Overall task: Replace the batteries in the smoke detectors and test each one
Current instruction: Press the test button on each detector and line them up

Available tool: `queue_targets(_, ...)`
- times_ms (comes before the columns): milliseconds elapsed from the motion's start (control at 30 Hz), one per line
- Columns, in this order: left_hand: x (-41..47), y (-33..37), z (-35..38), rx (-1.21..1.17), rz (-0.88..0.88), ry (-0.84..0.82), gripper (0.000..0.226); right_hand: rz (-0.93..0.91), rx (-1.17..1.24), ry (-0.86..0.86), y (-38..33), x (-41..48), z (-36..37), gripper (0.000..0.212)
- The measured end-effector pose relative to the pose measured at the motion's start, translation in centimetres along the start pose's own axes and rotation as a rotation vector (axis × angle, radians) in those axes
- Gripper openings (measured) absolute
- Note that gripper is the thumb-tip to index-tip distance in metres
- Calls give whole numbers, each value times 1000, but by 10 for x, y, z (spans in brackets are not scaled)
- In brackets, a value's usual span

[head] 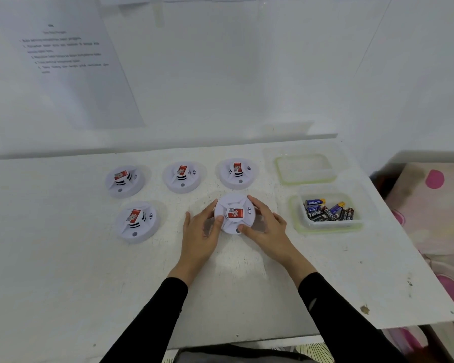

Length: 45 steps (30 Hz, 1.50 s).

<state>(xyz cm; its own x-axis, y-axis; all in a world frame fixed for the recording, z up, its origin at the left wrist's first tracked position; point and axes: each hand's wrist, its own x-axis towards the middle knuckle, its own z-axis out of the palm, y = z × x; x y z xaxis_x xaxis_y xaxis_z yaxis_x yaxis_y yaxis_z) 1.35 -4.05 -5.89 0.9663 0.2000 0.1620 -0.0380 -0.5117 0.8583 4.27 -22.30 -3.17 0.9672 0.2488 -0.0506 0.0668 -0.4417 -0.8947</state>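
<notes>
Head view, frame centre: my left hand and right hand clasp 1 smoke detector on the table, fingers spread round its rim. I should grip evenly, twisting gently; batteries wait right.

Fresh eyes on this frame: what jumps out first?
Both hands, left hand and right hand, cup one smoke detector at the table's centre. Four more smoke detectors sit behind and to the left of it. At the right, a clear tub holds loose batteries, with its lid lying behind it.
</notes>
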Motion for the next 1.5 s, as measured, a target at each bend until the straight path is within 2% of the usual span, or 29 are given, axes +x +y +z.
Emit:
queue_targets(333,0,-1,1,14,4,-10,36,-8,-4,-14,2,1,0,66)
queue_targets(467,1,-4,2,12,-19,-8,44,-9,1,-18,3,2,0,67)
queue_targets(767,2,-2,2,15,-5,-22,45,-11,3,-26,6,3,0,66)
queue_targets(933,-1,-1,-1,-86,21,-29,40,-21,-20,-78,5,2,-4,53)
queue_targets(1067,-4,2,-4,-122,1,3,41,-22,92,-96,15,7,-5,41)
queue_targets(1500,-4,2,-5,-182,-70,8,39,-16,155,-40,29,15,3,40)
